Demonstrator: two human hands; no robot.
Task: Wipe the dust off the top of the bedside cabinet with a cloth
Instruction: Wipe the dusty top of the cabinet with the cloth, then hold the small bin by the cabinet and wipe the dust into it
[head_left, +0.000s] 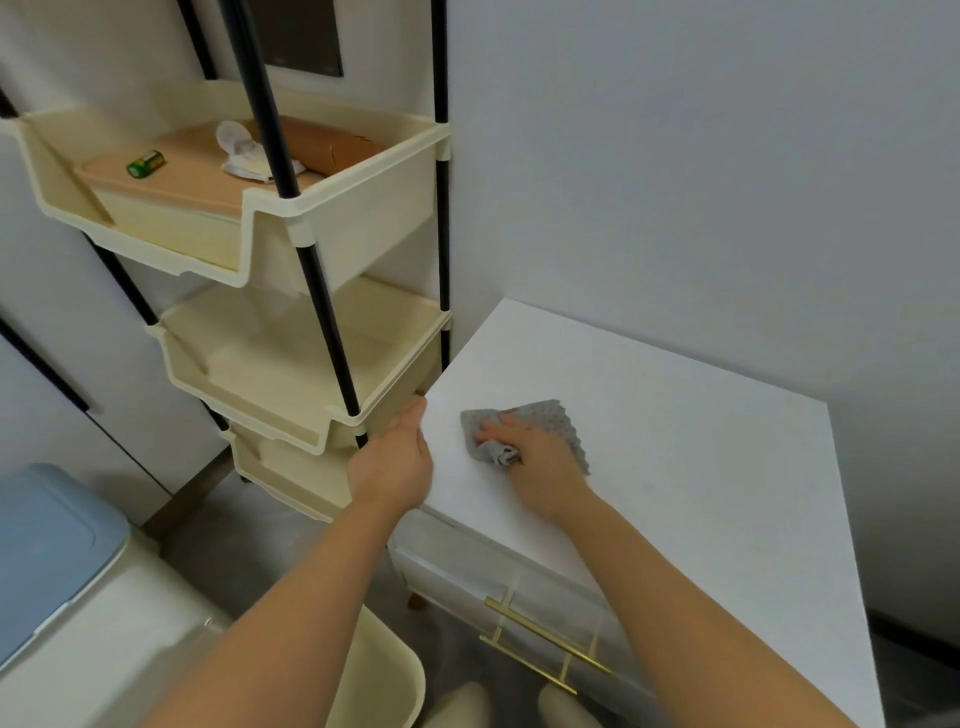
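The white bedside cabinet (675, 467) stands against the wall at the right, its flat top bare. A grey textured cloth (561, 418) lies on the near-left part of that top. My right hand (535, 457) presses down on the cloth, fingers bunching its left end. My left hand (395, 462) grips the cabinet's left edge, thumb on top and fingers hidden over the side.
A cream tiered rack (291, 374) on black poles stands close to the cabinet's left side, its top tray holding a battery (146, 163), crumpled tissue (244, 153) and a brown box. Gold drawer handles (545, 639) face me. A blue-lidded bin (47, 551) sits lower left.
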